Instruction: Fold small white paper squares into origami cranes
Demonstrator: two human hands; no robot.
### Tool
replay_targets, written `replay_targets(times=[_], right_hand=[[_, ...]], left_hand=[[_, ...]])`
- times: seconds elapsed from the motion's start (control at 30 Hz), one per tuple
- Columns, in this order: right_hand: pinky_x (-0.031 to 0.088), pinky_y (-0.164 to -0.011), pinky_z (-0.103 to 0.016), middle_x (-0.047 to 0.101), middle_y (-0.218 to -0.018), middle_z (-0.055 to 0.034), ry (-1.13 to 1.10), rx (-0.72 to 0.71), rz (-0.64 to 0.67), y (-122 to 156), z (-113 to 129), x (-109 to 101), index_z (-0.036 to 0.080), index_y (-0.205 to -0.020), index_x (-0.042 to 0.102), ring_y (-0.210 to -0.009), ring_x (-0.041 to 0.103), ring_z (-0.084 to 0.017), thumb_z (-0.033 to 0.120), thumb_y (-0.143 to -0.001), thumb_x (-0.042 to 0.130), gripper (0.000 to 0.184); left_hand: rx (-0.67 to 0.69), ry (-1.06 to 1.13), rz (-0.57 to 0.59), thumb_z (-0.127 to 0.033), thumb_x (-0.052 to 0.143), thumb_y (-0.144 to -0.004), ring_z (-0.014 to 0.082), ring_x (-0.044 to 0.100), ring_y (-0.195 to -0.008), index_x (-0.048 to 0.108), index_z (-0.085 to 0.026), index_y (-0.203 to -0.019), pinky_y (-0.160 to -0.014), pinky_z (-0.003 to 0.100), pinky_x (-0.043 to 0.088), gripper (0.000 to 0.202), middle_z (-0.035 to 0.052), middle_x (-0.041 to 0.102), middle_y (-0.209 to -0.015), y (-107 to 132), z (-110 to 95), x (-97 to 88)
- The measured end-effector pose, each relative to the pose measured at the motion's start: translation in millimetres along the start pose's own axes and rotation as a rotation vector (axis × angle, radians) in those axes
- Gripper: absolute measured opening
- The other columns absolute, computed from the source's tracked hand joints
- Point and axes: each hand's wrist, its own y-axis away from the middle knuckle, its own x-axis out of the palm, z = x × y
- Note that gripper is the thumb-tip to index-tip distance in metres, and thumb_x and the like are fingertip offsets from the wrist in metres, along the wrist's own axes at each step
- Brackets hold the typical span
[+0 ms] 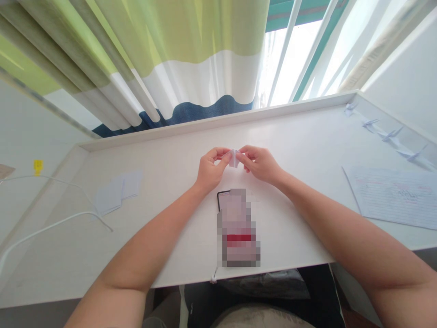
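Between my two hands, a little above the middle of the white desk (177, 159), is a small folded piece of white paper (234, 159). My left hand (213, 166) pinches its left edge between thumb and fingers. On the opposite edge, my right hand (257, 161) has the same kind of pinch. A crease runs down the middle of the paper. Just below my hands lies a phone (224, 200), its screen lit and mostly pixelated.
Several folded paper cranes (391, 134) stand along the right edge, above a written sheet (396, 196). Paper squares (118, 189) lie at left beside a white cable (68, 216). A raised rim (205, 120) borders the desk's back, below a curtain (205, 36).
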Motion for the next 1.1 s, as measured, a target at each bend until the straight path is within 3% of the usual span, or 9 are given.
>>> replay_targets(times=[0.13,0.33,0.57,0.8,1.1], right_hand=[[0.043,-0.060,-0.033,0.059,-0.055,0.0020,0.126,-0.062,-0.018,1.9,3.1,-1.0,0.024,-0.079,0.071,-0.054,0.054,-0.015,0.079,-0.095,0.061,0.059],[0.057,-0.087,-0.045,0.075,-0.093,-0.0072,0.026,-0.226,-0.110,0.4,2.8,2.1,0.025,-0.081,0.072,-0.089,0.069,-0.024,0.070,-0.095,0.067,0.048],[0.048,-0.117,-0.060,0.078,-0.124,-0.0084,-0.186,-0.127,-0.090,2.0,2.2,2.1,0.025,-0.090,0.072,-0.122,0.070,-0.028,0.059,-0.093,0.076,0.034],[0.055,-0.107,-0.057,0.076,-0.103,-0.0061,-0.227,-0.079,-0.079,-0.9,2.5,0.8,0.024,-0.090,0.075,-0.102,0.071,-0.024,0.062,-0.088,0.080,0.038],[0.056,-0.102,-0.056,0.073,-0.101,-0.0037,-0.129,-0.162,-0.120,0.2,3.3,3.2,0.026,-0.089,0.075,-0.102,0.070,-0.024,0.052,-0.086,0.084,0.028]], left_hand=[[0.026,-0.019,0.022,-0.032,0.087,-0.084,0.0162,0.068,-0.086,0.072,-0.022,-0.087,-0.085,0.031,0.053,0.019,0.0012,0.073,-0.088,1.6,-1.6,0.8],[-0.007,0.031,0.109,-0.037,0.084,-0.084,0.0181,0.068,-0.091,0.075,-0.021,-0.087,-0.087,0.033,0.054,0.019,0.0037,0.076,-0.094,2.7,-6.6,0.5],[0.026,0.011,0.077,-0.031,0.083,-0.082,0.0193,0.070,-0.094,0.078,-0.021,-0.084,-0.086,0.033,0.056,0.012,0.0050,0.077,-0.098,0.2,-5.7,-4.5],[0.018,-0.027,0.122,-0.034,0.080,-0.087,0.0192,0.073,-0.093,0.079,-0.020,-0.087,-0.088,0.034,0.058,0.015,0.0066,0.080,-0.102,2.0,-2.1,-3.0],[0.067,-0.046,0.117,-0.040,0.084,-0.086,0.0192,0.074,-0.096,0.071,-0.023,-0.093,-0.085,0.035,0.061,0.023,0.0046,0.078,-0.104,-0.7,5.2,-4.0]])
